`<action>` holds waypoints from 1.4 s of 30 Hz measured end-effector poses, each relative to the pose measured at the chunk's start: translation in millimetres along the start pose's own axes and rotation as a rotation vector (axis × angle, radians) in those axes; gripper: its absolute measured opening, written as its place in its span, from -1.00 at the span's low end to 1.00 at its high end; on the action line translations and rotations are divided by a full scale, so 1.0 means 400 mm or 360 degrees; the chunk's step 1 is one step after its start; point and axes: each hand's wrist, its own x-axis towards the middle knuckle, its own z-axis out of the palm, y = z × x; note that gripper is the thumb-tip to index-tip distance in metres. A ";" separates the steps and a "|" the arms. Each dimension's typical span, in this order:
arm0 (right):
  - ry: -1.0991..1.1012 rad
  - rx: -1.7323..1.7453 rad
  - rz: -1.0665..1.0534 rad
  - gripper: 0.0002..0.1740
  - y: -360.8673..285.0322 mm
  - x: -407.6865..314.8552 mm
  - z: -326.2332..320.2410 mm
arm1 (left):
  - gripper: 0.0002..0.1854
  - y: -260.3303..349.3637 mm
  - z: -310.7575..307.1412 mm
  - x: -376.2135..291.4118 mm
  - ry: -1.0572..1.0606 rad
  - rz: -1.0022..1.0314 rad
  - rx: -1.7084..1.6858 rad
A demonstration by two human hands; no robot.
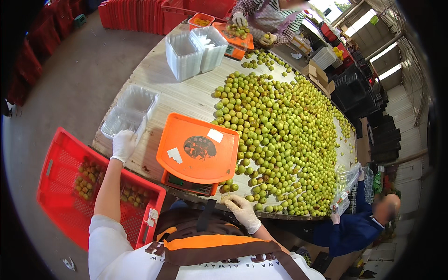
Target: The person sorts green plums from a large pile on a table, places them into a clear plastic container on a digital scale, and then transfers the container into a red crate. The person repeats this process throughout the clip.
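My left hand (124, 145), in a white glove, is at the near rim of a clear plastic container (122, 120). Its fingertips touch the plastic, but how firmly they grip is unclear. A second stack of clear containers (138, 99) adjoins it on the table. My right hand (243, 211), also gloved, hovers by the table's front edge with fingers curled; whether anything thin is between them cannot be told. Between my hands sits a scale with an orange tray (197, 164); the tray holds only paper scraps. Small green round fruits (276, 136) cover the table to its right.
A red crate (52, 182) with packed fruit stands at left, below the table edge. Taller container stacks (185, 57) are farther back. A co-worker across the table handles fruit at another orange scale (238, 38). Another person at right holds a plastic bag (346, 189).
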 end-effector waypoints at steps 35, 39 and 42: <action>0.1012 -0.1800 -0.0439 -0.33 0.404 0.169 -0.452 | -0.77 0.103 0.109 0.072 -0.0343 -0.0607 0.0581; 0.0843 -0.1459 -0.0750 -0.71 0.309 0.192 -0.311 | -0.85 0.227 0.000 0.090 0.0156 -0.0227 0.0424; 0.0670 -0.1470 -0.0947 -0.71 0.312 0.221 -0.202 | -0.90 0.398 -0.092 0.088 0.0254 -0.0064 0.0146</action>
